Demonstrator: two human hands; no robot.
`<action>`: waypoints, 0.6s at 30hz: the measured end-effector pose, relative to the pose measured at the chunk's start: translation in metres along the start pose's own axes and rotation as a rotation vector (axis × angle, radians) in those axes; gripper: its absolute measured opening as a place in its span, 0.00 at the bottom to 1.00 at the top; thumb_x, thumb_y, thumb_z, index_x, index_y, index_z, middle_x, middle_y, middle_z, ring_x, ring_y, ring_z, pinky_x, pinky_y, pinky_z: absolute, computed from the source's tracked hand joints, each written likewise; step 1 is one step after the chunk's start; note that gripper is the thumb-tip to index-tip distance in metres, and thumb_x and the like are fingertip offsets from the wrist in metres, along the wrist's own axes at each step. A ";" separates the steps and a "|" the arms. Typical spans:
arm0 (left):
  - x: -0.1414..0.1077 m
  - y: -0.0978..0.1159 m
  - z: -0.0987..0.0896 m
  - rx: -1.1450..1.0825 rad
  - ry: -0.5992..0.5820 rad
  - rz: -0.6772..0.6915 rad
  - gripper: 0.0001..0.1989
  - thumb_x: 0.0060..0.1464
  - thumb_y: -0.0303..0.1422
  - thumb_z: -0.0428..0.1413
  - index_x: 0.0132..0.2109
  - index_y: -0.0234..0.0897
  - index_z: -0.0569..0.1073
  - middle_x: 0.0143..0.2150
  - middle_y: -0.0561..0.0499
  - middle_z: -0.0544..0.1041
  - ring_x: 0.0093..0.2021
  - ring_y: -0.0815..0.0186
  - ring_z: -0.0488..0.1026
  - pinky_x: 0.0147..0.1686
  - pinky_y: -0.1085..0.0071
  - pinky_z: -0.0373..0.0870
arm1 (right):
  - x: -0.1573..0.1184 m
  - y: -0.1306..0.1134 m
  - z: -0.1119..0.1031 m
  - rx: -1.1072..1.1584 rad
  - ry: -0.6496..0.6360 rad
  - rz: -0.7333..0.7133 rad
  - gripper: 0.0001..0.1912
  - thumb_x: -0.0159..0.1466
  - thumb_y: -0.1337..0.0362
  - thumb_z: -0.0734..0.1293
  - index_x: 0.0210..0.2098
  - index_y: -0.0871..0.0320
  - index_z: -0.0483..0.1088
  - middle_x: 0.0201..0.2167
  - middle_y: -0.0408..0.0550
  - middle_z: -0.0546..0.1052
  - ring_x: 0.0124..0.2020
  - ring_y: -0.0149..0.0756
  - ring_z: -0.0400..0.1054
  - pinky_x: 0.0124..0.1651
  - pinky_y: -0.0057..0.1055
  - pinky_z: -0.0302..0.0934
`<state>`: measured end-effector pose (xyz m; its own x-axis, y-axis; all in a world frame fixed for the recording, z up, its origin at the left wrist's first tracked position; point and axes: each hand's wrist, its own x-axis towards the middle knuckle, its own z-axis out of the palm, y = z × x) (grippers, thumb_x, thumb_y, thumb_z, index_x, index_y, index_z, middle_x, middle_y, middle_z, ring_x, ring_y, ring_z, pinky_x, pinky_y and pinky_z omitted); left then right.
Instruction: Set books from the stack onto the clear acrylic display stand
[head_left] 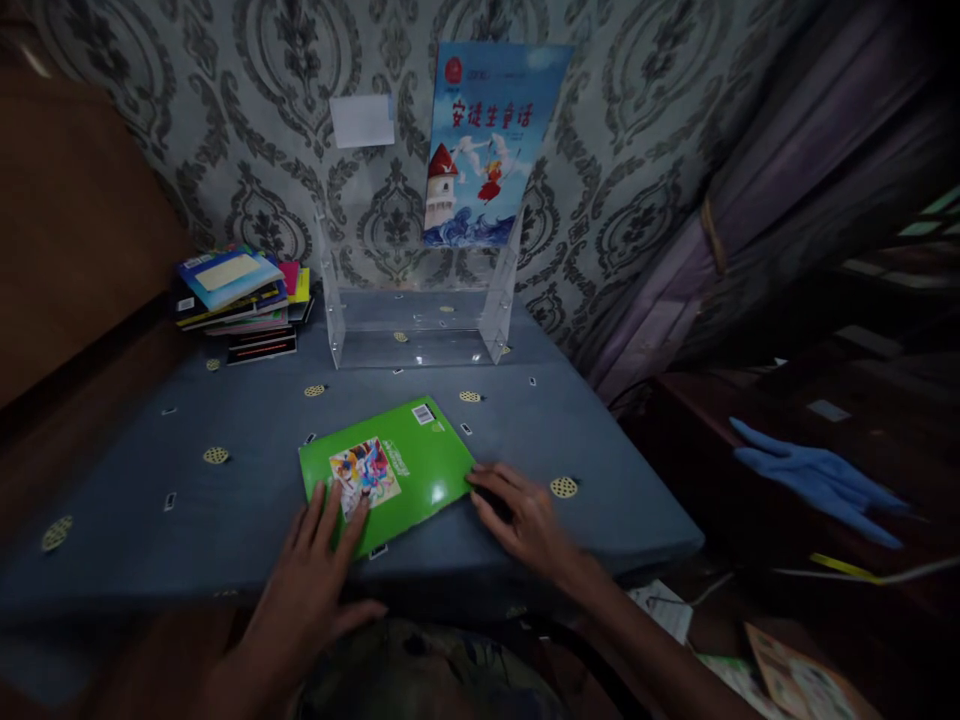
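Note:
A green book (431, 465) with a barcode and a colourful picture lies flat and slightly turned near the front edge of the cloth-covered table. My left hand (319, 560) rests with spread fingers on its lower left part, over the picture. At the book's right corner, my right hand (529, 515) touches the edge with its fingertips, thumb apart from the fingers. Behind the book stands a clear acrylic rack (412, 345). A blue book (487, 150) with red characters is upright at the rack's upper right.
Several stacked books (240, 295) sit at the table's back left. A white paper (363, 121) shows above the rack's left side. Right of the table (247, 400), a blue glove (817, 480) lies on a dark surface, beside a purple curtain (660, 270). Papers lie below.

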<state>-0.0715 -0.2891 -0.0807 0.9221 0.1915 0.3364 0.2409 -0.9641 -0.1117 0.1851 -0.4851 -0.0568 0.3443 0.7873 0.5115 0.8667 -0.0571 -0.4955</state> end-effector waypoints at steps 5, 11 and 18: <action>-0.031 -0.002 0.002 0.087 0.050 0.100 0.35 0.61 0.34 0.53 0.73 0.46 0.55 0.72 0.42 0.60 0.70 0.47 0.59 0.62 0.52 0.64 | -0.042 -0.013 -0.009 -0.070 -0.024 -0.014 0.14 0.69 0.60 0.66 0.54 0.53 0.71 0.48 0.54 0.78 0.49 0.43 0.75 0.50 0.40 0.73; -0.034 -0.020 -0.014 -0.010 0.079 0.199 0.28 0.63 0.28 0.47 0.69 0.43 0.64 0.64 0.46 0.72 0.66 0.53 0.67 0.69 0.48 0.51 | -0.059 -0.016 -0.005 -0.119 -0.105 -0.006 0.27 0.67 0.61 0.69 0.64 0.48 0.63 0.55 0.57 0.73 0.54 0.48 0.72 0.52 0.46 0.73; 0.001 -0.039 -0.054 -0.318 0.170 0.256 0.27 0.67 0.31 0.45 0.71 0.46 0.57 0.55 0.48 0.80 0.57 0.59 0.76 0.68 0.51 0.56 | -0.045 -0.017 0.001 -0.155 -0.036 -0.021 0.24 0.70 0.60 0.65 0.64 0.50 0.63 0.55 0.59 0.72 0.56 0.51 0.70 0.56 0.54 0.69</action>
<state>-0.0962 -0.2609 -0.0249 0.8708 -0.0686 0.4868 -0.1185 -0.9903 0.0724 0.1544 -0.5188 -0.0714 0.3146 0.8105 0.4941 0.9200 -0.1323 -0.3689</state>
